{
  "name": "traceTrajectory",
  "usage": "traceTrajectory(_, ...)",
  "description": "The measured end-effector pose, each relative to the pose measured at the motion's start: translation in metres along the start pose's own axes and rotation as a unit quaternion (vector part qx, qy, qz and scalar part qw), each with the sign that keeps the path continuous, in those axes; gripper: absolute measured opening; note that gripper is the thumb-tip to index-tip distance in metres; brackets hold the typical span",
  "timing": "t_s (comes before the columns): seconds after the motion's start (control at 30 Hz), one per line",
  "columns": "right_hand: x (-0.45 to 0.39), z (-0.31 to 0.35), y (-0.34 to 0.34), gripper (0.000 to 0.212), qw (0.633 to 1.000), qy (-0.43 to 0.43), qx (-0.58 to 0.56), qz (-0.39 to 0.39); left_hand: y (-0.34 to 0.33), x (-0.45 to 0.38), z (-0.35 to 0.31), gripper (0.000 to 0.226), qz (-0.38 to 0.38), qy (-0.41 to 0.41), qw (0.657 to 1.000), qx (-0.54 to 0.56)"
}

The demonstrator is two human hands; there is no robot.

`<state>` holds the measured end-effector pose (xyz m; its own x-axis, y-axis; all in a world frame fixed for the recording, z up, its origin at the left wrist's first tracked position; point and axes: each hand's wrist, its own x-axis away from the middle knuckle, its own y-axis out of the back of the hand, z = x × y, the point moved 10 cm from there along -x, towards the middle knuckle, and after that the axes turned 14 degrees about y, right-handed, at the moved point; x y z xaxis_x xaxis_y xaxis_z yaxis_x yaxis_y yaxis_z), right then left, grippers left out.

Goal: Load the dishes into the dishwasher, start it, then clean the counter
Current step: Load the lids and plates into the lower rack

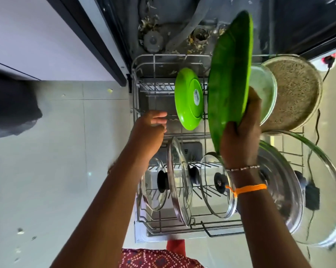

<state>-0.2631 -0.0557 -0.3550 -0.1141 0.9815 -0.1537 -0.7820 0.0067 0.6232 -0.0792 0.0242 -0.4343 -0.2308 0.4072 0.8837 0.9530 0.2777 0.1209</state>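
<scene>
Fingers (238,130) of the right hand (240,136) curl round the lower rim of a large green plate (230,78), glossy, round, held on edge above the wire rack (142,78). Left hand (150,124): fingers loosely extended over the rack's left side, gripping nothing. Nearest row: glass lids (179,180) with metal rims and black knobs, standing upright between tines. Farther back: a smaller bright green plate (188,99), smooth plastic, upright in the rack. Right of it, a speckled round pan (296,93). Beyond, the dishwasher tub floor (163,33), grey, with scattered food scraps.
</scene>
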Motion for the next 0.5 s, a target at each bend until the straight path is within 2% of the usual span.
traceTrajectory(0.1, -0.001, 0.031, -0.039, 0.075, 0.996, 0.030, -0.073, 0.028, 0.021, -0.004, 0.003, 0.039, -0.009, 0.010, 0.999, 0.031)
traceTrajectory(0.2, -0.002, 0.058, -0.082, 0.075, 0.994, 0.052, -0.090, 0.043, 0.042, -0.004, 0.001, 0.037, -0.013, 0.007, 0.998, 0.061)
traceTrajectory(0.33, 0.003, 0.068, -0.133, 0.072, 0.996, -0.021, -0.070, 0.056, 0.064, -0.002, -0.004, 0.042, -0.004, 0.009, 0.994, 0.109)
traceTrajectory(0.4, 0.006, 0.063, -0.152, 0.075, 0.995, -0.065, -0.016, 0.078, 0.073, -0.003, -0.003, 0.043, -0.011, 0.019, 0.993, 0.113)
traceTrajectory(0.5, 0.012, 0.050, -0.167, 0.069, 0.990, -0.097, 0.040, 0.092, 0.080, -0.002, 0.002, 0.041, -0.021, 0.023, 0.995, 0.099)
